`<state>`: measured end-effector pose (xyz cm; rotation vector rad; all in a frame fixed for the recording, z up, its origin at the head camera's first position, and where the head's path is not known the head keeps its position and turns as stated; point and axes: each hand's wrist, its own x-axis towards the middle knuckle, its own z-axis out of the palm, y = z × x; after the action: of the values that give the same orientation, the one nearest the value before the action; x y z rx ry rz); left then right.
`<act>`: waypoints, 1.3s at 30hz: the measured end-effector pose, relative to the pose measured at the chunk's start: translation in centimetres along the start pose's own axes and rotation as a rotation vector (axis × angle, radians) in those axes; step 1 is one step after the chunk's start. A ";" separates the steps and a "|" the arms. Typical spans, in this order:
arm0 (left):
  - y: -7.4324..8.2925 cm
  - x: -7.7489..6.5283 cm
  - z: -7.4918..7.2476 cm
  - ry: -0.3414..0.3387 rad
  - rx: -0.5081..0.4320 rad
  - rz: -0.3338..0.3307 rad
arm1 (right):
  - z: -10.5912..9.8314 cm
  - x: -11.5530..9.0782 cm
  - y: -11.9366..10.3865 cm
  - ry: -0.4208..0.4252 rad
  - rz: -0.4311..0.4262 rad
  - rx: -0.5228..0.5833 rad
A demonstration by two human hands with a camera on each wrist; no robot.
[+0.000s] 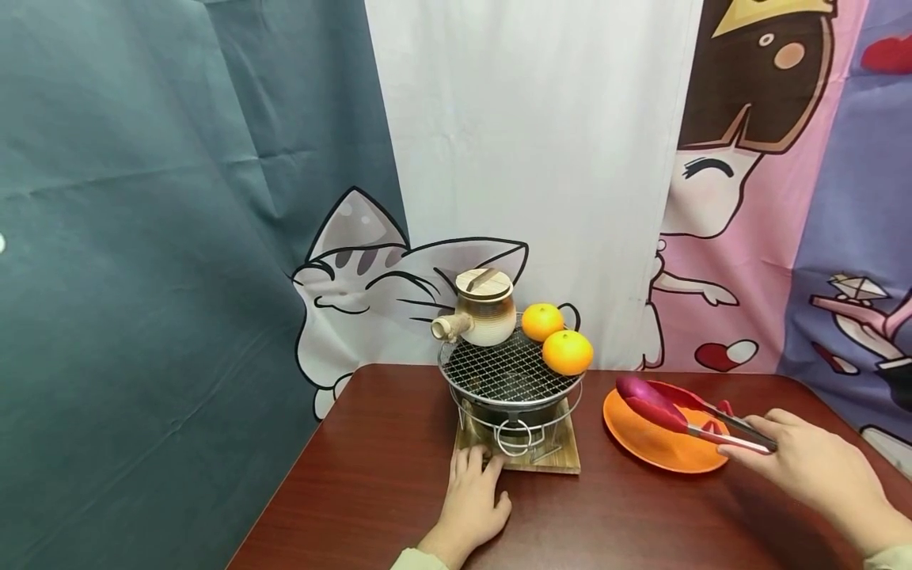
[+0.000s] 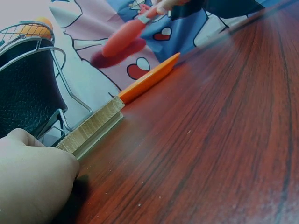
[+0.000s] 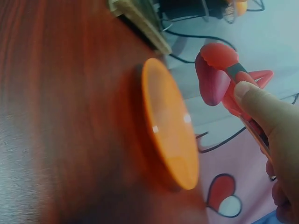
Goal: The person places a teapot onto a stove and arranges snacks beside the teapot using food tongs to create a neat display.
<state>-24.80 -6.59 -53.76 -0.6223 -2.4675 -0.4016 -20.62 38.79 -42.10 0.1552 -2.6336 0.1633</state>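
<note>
My right hand (image 1: 819,463) grips a pair of red-tipped tongs (image 1: 701,427) by the handles. Between the tong heads sits a purple sweet potato (image 3: 211,84), held above the orange plate (image 1: 663,443). My left hand (image 1: 470,499) rests with its fingertips at the front edge of a wooden board (image 1: 563,455), its thumb apart on the table side. On that board stands a small round grill (image 1: 506,372) with a wire mesh top. A clay teapot (image 1: 488,321) with a wooden lid and two oranges (image 1: 568,353) sit on the mesh.
The dark red wooden table (image 1: 385,451) carries the board and the plate side by side. A printed cloth (image 1: 541,158) with cartoon figures hangs behind the table and on the left. Wire loops jut out from the grill's front, close to my left fingers.
</note>
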 end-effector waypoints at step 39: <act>0.0 0.0 0.1 0.027 0.008 0.019 | -7.9 5.6 -5.3 0.287 -0.157 -0.014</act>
<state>-24.84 -6.55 -53.82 -0.6331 -2.4349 -0.3903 -21.08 34.22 -32.03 0.3090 -2.3251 0.1043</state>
